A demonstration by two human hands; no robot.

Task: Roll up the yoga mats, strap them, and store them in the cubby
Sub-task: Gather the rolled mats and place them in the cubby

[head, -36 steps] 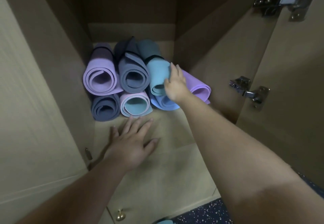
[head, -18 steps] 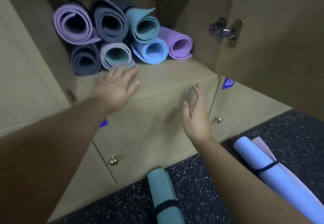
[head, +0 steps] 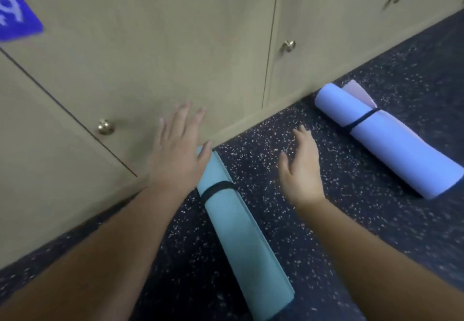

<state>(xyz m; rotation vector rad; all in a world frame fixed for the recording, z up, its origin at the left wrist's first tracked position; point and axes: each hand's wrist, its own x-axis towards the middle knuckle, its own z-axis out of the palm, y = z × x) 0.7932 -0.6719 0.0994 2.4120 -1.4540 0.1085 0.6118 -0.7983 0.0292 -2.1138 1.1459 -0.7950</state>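
A rolled teal yoga mat (head: 238, 232) with a black strap (head: 217, 188) lies on the dark speckled floor, its far end against the cabinet base. My left hand (head: 178, 152) hovers open over that far end, fingers spread, holding nothing. My right hand (head: 301, 167) is open above bare floor to the right of the teal mat. A rolled light blue mat (head: 386, 139) with a black strap and a pink layer peeking out lies further right. The open cubby is out of view.
Closed beige cabinet doors (head: 175, 44) with brass knobs (head: 105, 127) fill the upper view. A blue number tag (head: 15, 19) sits at the top left. Dark speckled floor (head: 351, 220) lies between and around the two mats.
The view has dropped from the open cubby with its stacked mats to the floor. Both hands have left the cubby shelf and come down toward the teal mat.
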